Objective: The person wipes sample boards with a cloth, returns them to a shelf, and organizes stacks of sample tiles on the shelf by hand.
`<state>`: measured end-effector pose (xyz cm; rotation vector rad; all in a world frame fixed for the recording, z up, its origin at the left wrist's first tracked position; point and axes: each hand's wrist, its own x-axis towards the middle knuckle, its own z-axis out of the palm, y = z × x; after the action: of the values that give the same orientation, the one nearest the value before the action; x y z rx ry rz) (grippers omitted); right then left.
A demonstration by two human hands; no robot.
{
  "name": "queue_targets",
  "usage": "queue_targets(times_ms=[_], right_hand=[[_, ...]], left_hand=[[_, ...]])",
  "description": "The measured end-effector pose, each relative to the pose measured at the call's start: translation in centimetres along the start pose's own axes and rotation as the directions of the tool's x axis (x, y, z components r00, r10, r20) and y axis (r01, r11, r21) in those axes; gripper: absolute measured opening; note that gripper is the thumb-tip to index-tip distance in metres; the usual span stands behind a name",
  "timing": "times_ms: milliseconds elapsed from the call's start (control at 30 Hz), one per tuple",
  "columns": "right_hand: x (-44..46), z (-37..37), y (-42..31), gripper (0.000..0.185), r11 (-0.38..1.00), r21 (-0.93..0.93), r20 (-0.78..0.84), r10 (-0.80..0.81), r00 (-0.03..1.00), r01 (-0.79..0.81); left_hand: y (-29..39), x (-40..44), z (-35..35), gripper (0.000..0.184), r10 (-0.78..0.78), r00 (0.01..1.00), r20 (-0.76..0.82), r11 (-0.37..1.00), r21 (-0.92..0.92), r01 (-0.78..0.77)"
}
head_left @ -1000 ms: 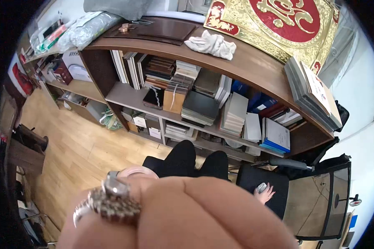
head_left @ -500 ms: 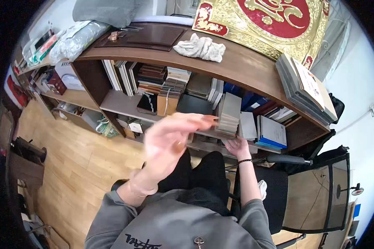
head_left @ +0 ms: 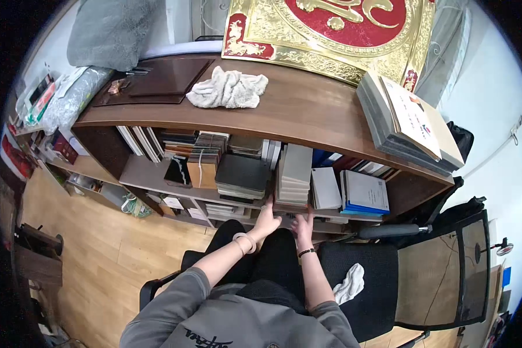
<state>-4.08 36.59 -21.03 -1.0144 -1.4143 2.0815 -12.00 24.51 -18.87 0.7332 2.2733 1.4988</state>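
A tall stack of grey books (head_left: 294, 177) sits at the front of the shelf, with a brownish layer at its bottom. My left hand (head_left: 265, 223) is at the lower left side of this stack, fingers along its edge and thumb pointing right. Against the lower right corner is my right hand (head_left: 302, 225), its fingers partly curled and partly hidden. Both hands appear to grip the stack between them. To the left lies a pile of dark, black-topped books (head_left: 242, 178); to the right lean a white-grey book (head_left: 327, 188) and a grey folder set with blue below (head_left: 365, 192).
The brown shelf top (head_left: 307, 119) carries a white cloth (head_left: 228, 89), a gold and red framed panel (head_left: 330, 40), and a book pile (head_left: 409, 124) at the right. A black office chair (head_left: 365, 261) with a white rag (head_left: 350, 284) stands at my right.
My left hand has come down from mid-air to the left side of the grey stack. My right hand has shifted left and slightly down. The view has moved, with the shelf appearing further left.
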Motion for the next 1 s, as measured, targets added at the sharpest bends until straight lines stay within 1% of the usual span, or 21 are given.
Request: queue_targets(times_ms=[33,67,167,200,300,333,433,467,500,567,600,700,733,833,867,967,1000], right_hand=[[-0.3,0.3,-0.5,0.066,0.998,-0.059,0.015,0.009,1.000,-0.008],[0.3,0.1,-0.2,0.066,0.998,-0.059,0.019,0.004,1.000,-0.003],[0.4,0.4,1.1,0.067,0.996,0.071,0.039,-0.055,0.998,0.052],[-0.3,0.6,1.3,0.067,0.996,0.075,0.036,-0.045,0.998,0.043],[-2.2,1.1,1.1,0.067,0.998,-0.028,0.013,-0.048,0.999,0.049],[-2.5,1.1,1.0,0.067,0.999,-0.025,0.012,-0.046,0.999,0.047],[-2.3,-0.2,2.6,0.060,0.998,0.032,-0.072,-0.050,0.996,0.053],[-2.1,-0.4,2.8,0.060,0.998,0.037,-0.074,-0.050,0.996,0.053],[-2.0,-0.6,2.9,0.056,0.985,0.174,-0.051,-0.013,0.999,0.022],[-2.0,-1.1,2.8,0.051,0.902,0.428,0.009,0.053,0.999,-0.052],[-1.9,-1.2,2.3,0.051,0.903,0.426,0.009,0.057,0.998,-0.055],[-0.8,-0.5,-0.3,0.055,0.903,0.417,-0.030,0.123,0.992,-0.099],[-0.8,-0.2,-1.0,0.055,0.904,0.417,-0.027,0.120,0.992,-0.098],[-0.5,0.1,-2.7,0.060,0.935,0.266,0.087,0.219,0.972,-0.234],[-0.4,0.0,-2.8,0.060,0.938,0.259,0.088,0.216,0.972,-0.231],[-0.4,0.3,-2.5,0.066,0.972,0.175,0.082,0.145,0.986,-0.157],[-0.6,0.2,-2.7,0.066,0.973,0.170,0.089,0.144,0.986,-0.158]], left_hand=[[-0.4,0.4,0.4,0.076,0.021,0.999,-0.025,0.999,-0.025,-0.022],[-0.2,0.9,0.4,0.076,0.026,0.999,-0.029,0.999,-0.024,-0.026],[-0.2,0.7,0.2,0.079,-0.033,0.999,-0.008,0.986,-0.163,0.031],[-0.2,0.3,-0.1,0.079,-0.040,0.999,-0.003,0.987,-0.157,0.040],[0.3,0.1,-1.3,0.081,-0.124,0.987,0.100,0.980,-0.142,0.137],[0.6,-0.4,-1.5,0.081,-0.125,0.987,0.101,0.981,-0.139,0.138],[1.1,-2.6,-1.6,0.080,-0.173,0.980,0.096,0.972,-0.146,0.186],[0.7,-2.8,-1.3,0.080,-0.172,0.980,0.098,0.973,-0.142,0.184],[-0.1,-2.9,-0.7,0.078,-0.145,0.987,0.070,0.979,-0.132,0.153],[-1.0,-3.1,0.0,0.076,-0.095,0.995,0.014,0.989,-0.114,0.096],[-1.1,-3.3,0.0,0.076,-0.099,0.995,0.015,0.988,-0.115,0.100],[-0.6,-2.9,-0.4,0.071,-0.181,0.982,-0.061,0.929,-0.338,0.150],[-0.1,-2.5,-0.7,0.071,-0.179,0.982,-0.065,0.929,-0.339,0.146],[1.9,-1.7,-1.0,0.062,-0.234,0.968,0.093,0.868,-0.428,0.251],[2.3,-1.7,-0.9,0.062,-0.233,0.968,0.090,0.866,-0.435,0.248],[3.0,-2.1,-0.7,0.057,-0.252,0.965,0.078,0.878,-0.400,0.262],[2.0,-2.1,-0.1,0.057,-0.253,0.965,0.071,0.877,-0.403,0.260]])
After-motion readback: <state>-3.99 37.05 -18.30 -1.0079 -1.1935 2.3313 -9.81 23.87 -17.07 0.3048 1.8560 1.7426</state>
